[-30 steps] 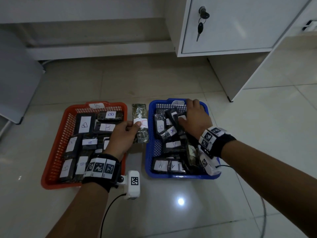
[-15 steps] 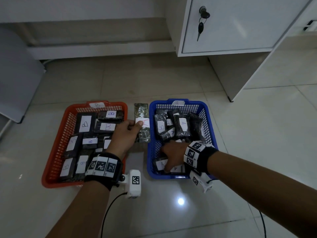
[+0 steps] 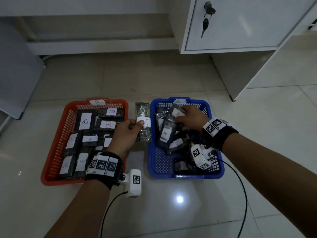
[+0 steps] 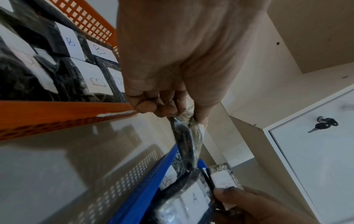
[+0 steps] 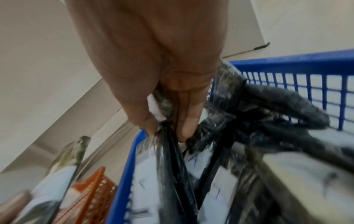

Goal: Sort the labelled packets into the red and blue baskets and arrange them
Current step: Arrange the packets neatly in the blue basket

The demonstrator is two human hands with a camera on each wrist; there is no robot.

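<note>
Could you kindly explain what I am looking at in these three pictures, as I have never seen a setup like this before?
No machine here: a person sorts packets with bare hands, wearing cameras. The big picture comes from a head camera looking down; the other two come from cameras strapped to each wrist, looking along the fingers.

On the tiled floor stand a red basket tagged B, full of packets labelled B, and a blue basket tagged A, with packets mostly labelled A, though a B label shows near its left wall.

The left hand pinches one labelled packet between the baskets; its red letter is unclear. The right hand is inside the blue basket, gripping a bunch of packets. Behind is a white cabinet with keys in its lock.
</note>
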